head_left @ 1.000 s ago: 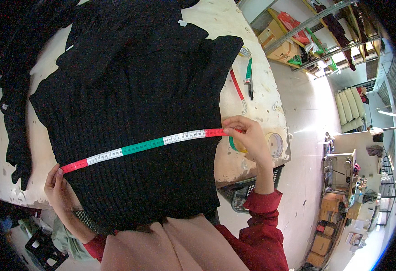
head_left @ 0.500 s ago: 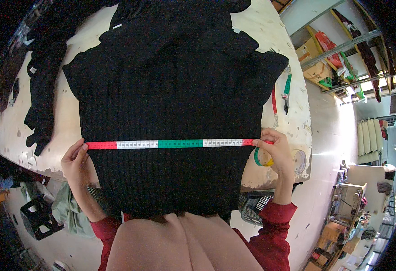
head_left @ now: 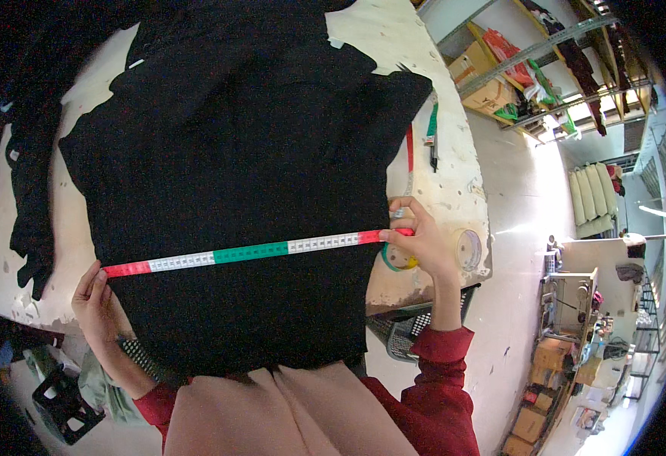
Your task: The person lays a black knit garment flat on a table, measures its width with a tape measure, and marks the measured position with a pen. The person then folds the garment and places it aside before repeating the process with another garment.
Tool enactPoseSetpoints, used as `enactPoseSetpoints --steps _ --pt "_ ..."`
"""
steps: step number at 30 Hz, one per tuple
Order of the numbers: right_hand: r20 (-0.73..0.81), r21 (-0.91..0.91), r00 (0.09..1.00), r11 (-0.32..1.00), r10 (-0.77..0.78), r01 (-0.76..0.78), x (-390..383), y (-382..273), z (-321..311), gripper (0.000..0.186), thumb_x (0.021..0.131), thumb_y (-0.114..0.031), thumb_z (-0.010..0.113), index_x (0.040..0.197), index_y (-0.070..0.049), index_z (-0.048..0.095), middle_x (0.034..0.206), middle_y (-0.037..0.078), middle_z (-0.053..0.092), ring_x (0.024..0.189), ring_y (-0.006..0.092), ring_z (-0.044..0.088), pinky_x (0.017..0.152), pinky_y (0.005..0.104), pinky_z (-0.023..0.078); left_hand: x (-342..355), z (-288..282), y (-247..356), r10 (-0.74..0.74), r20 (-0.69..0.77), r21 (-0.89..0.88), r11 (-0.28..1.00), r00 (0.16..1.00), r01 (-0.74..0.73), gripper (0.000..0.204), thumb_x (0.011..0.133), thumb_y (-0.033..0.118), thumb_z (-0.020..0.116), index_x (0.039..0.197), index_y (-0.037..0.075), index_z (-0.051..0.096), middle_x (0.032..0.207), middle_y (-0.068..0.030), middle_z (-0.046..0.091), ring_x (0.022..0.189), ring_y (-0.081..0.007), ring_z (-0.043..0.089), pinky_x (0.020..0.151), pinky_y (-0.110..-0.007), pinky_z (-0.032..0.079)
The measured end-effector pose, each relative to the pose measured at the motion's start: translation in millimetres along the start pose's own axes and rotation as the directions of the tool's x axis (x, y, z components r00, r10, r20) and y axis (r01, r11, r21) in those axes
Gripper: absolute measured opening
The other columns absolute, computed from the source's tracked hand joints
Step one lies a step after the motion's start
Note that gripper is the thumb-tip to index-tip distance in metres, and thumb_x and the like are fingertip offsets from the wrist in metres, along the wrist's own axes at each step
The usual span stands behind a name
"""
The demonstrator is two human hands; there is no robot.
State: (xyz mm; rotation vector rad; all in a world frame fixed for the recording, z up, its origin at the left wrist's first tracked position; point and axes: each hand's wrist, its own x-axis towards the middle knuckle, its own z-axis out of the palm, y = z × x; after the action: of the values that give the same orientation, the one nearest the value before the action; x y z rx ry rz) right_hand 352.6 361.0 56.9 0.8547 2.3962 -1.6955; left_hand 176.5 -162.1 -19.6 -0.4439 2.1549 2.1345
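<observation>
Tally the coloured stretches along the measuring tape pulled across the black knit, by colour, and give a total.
On the measuring tape, stretched between the left hand and the right hand over the black knit garment:
Red stretches: 2
White stretches: 2
Green stretches: 1
Total: 5

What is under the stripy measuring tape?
The measuring tape lies stretched across a black knitted garment, held at its ends by the left hand and right hand. The garment rests on a worn white table; the tabletop beneath it is covered.
</observation>
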Motion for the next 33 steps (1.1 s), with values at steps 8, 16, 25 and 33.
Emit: enactPoseSetpoints --steps 8,16,25,33 --pt "0.045 0.174 0.997 0.983 -0.065 0.057 -1 14 -6 0.039 0.082 0.001 0.063 0.117 -0.006 0.047 0.087 0.003 0.06 0.084 0.0079 0.057 0.071 0.0216 0.045 7 -4 -6 -0.002 -0.015 0.012 1.0 1.0 0.003 0.03 0.091 0.003 0.065 0.121 0.001 0.064 0.105 -0.0006 0.068 0.08 -0.0001 0.059 0.063 -0.012 0.043" --pt "0.054 0.169 0.985 0.974 -0.164 0.153 -1 13 2 0.038 0.082 0.0 0.067 0.114 -0.006 0.047 0.087 0.001 0.059 0.086 0.008 0.059 0.069 0.0215 0.045 9 -11 -7 -0.001 0.021 0.023 1.0 1.0 0.001 0.033 0.089 0.003 0.067 0.121 0.0 0.062 0.099 -0.0006 0.068 0.077 0.0001 0.057 0.06 -0.013 0.039" --pt "-0.097 0.053 0.995 0.998 -0.028 0.033 -8 9 4 0.04 0.082 -0.004 0.069 0.117 -0.007 0.049 0.09 0.006 0.07 0.081 0.0105 0.063 0.072 0.0246 0.049 -6 19 6 0.114 -0.029 0.022 0.993 0.993 -0.113 0.027 0.09 0.008 0.067 0.117 0.002 0.063 0.079 0.0043 0.06 0.062 -0.0006 0.045 0.053 -0.016 0.032" --pt "-0.001 -0.201 1.0 0.98 -0.009 0.009 -22 16 -12 0.037 0.087 -0.021 0.066 0.122 -0.011 0.057 0.093 0.006 0.07 0.089 0.0168 0.064 0.081 0.0295 0.046 -10 3 12 0.422 0.047 0.42 0.814 0.905 -0.401 0.019 0.094 0.011 0.063 0.105 -0.004 0.065 0.115 -0.0161 0.065 0.109 -0.0199 0.059 0.098 -0.032 0.044"
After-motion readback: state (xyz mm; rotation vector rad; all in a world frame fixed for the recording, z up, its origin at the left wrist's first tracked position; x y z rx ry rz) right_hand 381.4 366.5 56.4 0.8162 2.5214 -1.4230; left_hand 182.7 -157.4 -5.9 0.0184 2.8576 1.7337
